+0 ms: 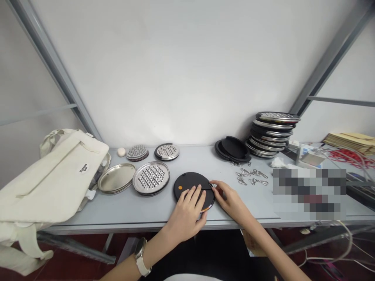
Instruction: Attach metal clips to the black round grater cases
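A black round grater case point(187, 181) with an orange dot lies on the table in front of me, a seam running across its top. My left hand point(187, 214) rests its fingers along the top face, and its thumb meets the near rim. At the case's right edge, the thumb and index finger of my right hand point(230, 199) are pinched together. A small dark, shiny piece shows at those fingertips, too small to make out. Several metal clips point(246, 173) lie loose beyond my right hand.
Silver graters point(150, 176), metal discs point(117, 177) and smaller round graters point(166, 151) are at left, beside a cream bag point(58, 171). Black covers point(234, 148) and a tall stack of graters point(272, 134) stand at back right. A wall closes the back.
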`<state>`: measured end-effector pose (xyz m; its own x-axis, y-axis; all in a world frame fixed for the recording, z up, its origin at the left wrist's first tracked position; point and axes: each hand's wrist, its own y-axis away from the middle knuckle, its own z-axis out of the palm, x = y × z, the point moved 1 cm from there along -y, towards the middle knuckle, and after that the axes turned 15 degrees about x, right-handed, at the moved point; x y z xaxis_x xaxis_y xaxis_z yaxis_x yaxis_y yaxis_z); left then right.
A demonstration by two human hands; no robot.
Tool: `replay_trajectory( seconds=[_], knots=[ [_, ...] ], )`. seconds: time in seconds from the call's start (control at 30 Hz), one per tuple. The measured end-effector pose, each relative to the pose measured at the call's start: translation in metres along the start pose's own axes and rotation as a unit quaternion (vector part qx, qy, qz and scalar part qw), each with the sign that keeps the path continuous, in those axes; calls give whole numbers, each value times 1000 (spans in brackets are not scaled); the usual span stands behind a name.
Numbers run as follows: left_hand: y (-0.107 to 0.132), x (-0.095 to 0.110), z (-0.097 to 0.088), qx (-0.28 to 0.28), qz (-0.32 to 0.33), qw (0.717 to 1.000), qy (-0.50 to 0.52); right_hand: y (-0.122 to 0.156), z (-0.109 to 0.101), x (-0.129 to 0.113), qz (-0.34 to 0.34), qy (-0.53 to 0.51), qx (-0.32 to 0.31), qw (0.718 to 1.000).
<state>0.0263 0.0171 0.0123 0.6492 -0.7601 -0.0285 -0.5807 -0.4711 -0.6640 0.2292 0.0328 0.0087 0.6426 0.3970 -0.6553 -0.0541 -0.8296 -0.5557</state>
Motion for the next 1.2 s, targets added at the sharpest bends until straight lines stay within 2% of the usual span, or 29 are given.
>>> replay_trajectory(
  seconds=[0.4, 0.77, 1.2],
  knots=[
    [-1, 0, -1, 10, 4, 1000, 0, 2, 3, 1, -17, 27, 2, 999],
    [1, 0, 2, -3, 0, 1000, 3, 3, 5, 4, -24, 48, -7, 999],
    [0, 0, 2, -4, 1, 1000, 2, 3, 3, -2, 16, 46, -31, 998]
  ],
)
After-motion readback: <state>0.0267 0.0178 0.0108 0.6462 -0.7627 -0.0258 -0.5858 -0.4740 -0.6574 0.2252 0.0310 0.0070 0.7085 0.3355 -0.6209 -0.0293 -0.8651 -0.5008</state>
